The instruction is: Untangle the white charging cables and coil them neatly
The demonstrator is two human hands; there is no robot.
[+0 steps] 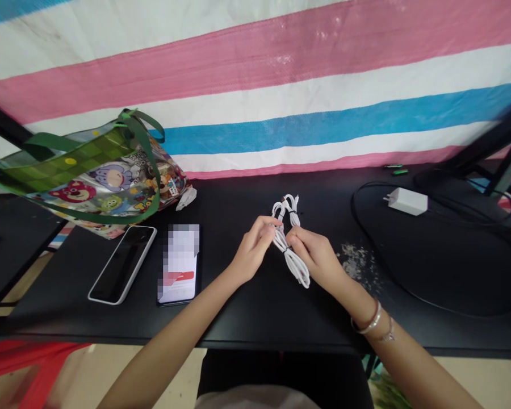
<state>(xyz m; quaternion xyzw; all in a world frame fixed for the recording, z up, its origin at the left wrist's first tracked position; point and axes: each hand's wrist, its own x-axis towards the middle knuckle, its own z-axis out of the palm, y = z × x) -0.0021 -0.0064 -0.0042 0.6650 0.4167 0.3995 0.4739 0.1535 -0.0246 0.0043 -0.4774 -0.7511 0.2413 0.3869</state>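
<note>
A coiled white cable point(290, 244) hangs bundled above the black table point(247, 307), and both my hands pinch it. My left hand point(255, 245) grips the bundle from the left near its upper loops. My right hand point(315, 254) holds it from the right around the middle, with bracelets on that wrist. The cable's plug ends stick up above my fingers and its lower loops dangle below them.
A cartoon-print tote bag with green straps point(97, 176) stands at the back left. A dark-screened phone in a white case point(123, 262) and a lit phone point(179, 262) lie left of my hands. A white charger point(407, 201) with black cords lies at the right, beside scuffed marks point(357, 262).
</note>
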